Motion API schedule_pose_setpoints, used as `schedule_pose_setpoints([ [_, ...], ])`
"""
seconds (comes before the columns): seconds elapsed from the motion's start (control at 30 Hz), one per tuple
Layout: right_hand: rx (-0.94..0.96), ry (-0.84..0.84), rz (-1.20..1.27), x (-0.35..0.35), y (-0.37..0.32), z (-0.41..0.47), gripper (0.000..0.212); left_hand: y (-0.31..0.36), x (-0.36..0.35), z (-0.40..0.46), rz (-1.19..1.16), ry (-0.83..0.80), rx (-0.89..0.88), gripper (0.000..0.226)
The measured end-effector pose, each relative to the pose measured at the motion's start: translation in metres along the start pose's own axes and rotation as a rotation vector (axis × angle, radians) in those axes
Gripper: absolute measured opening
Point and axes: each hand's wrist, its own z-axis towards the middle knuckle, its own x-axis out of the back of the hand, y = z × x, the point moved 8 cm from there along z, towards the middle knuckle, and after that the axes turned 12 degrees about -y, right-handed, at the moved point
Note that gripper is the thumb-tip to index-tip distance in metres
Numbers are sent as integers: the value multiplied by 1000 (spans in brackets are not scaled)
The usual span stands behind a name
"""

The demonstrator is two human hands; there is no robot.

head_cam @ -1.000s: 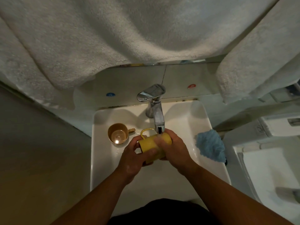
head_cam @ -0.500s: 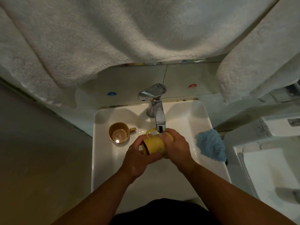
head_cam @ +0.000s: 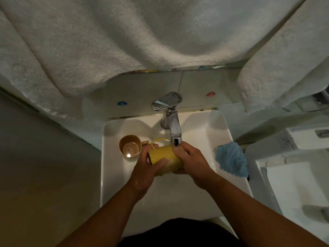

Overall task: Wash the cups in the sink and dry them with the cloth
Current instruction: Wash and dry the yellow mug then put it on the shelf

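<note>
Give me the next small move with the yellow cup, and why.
Probably keep turning the yellow cup under the tap to rinse it. Both the left hand and the right hand grip it on its side just below the spout, the brown cup waits in the sink, and the blue cloth lies untouched on the rim.

Dim warm light, wide-angle edge warping.

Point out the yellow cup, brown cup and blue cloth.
yellow cup (head_cam: 164,156): head view, on its side wall between the hands.
brown cup (head_cam: 130,146): head view, on its inner floor.
blue cloth (head_cam: 230,158): head view, middle of the bunched fabric.
</note>
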Motion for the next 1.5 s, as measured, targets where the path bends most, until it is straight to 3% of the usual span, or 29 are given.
schedule_pose_setpoints([
  [0.1,30,-135,68,-2,2,1,47,1,8,2,-145,33,33,43],
  [0.17,43,-129,55,0,2,2,54,2,9,5,-155,23,41,44],
  [0.33,-5,-45,75,5,6,2,33,-3,13,8,-147,15,58,49],
  [0.53,-2,-149,-47,4,13,-6,58,-9,12,10,-112,-13,112,72],
  [0.67,-54,-49,69,8,16,-10,40,-6,9,17,-44,34,100,83],
  [0.77,-78,27,151,5,24,-14,42,-2,6,19,-34,81,56,90],
  [0.93,-131,71,-166,9,33,-18,63,-7,-2,17,-98,140,60,57],
  [1.03,-128,153,-252,24,27,-20,60,-11,-11,16,-154,64,113,40],
  [1.1,-125,170,-380,29,21,-20,62,-16,-16,15,-190,-21,168,58],
  [1.2,-109,161,-557,32,17,-18,58,-25,-12,15,-130,-106,184,114],
  [1.3,103,298,-743,40,-3,-17,34,-27,-6,14,-22,-94,213,133],
  [1.33,194,272,-746,36,-10,-16,26,-27,-5,13,-3,-88,212,132],
  [1.43,285,54,-721,18,-14,-7,58,-25,-5,13,63,-84,205,132],
  [1.5,253,3,-726,14,-15,-4,69,-24,-6,12,82,-99,216,139],
])
